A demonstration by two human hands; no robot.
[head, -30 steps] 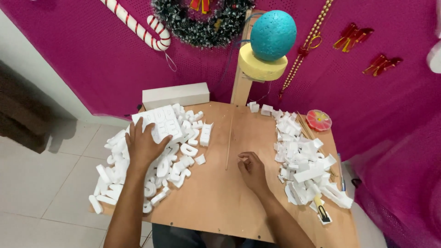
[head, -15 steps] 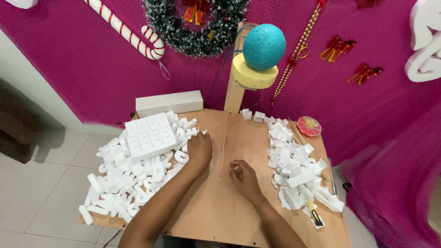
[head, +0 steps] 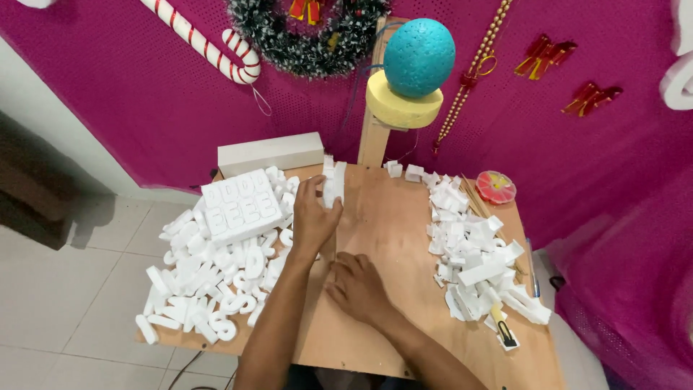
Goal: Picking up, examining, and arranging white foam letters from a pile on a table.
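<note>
My left hand (head: 312, 215) is raised over the middle of the wooden table (head: 390, 339) and grips a white foam piece (head: 333, 180) held upright. My right hand (head: 357, 285) rests flat on the tabletop just below it, fingers spread, holding nothing. To the left lies a heap of white foam letters (head: 209, 282), with a foam block of cut letters (head: 240, 204) on top. Another pile of white foam scraps (head: 473, 253) covers the table's right side.
A white foam slab (head: 271, 153) stands at the table's back edge. A wooden post (head: 375, 130) carries a yellow foam disc (head: 403, 107) and a teal ball (head: 419, 58). A pink round tin (head: 496, 186) sits back right; a cutter (head: 502, 328) lies front right. Pink wall with decorations behind.
My left hand left the letter heap, moved right to the table's middle and now holds a foam piece up. My right hand stayed flat on the table.
</note>
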